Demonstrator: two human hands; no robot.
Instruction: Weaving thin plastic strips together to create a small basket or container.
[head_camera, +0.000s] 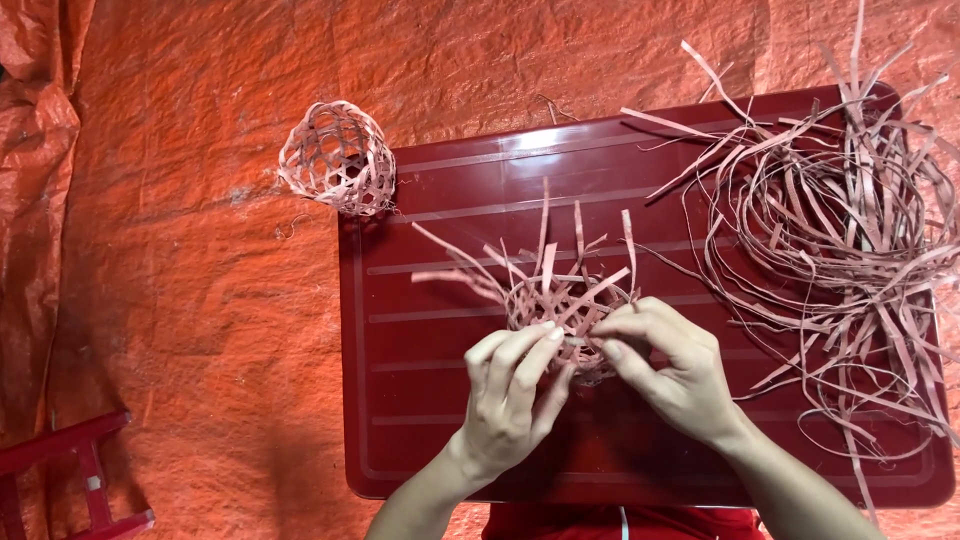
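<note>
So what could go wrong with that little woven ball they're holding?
The half-woven ball has loose strip ends sticking up, so the weave might slip apart if the left hand or right hand lets go. Those thin ends could also poke fingers or snap if bent sharply. The pile of strips looks tangled and hangs over the red lid edge, so pulling one out might drag others off.

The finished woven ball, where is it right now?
In the head view, the finished woven ball lies upper left on the orange tarp, touching the red tray corner.
</note>
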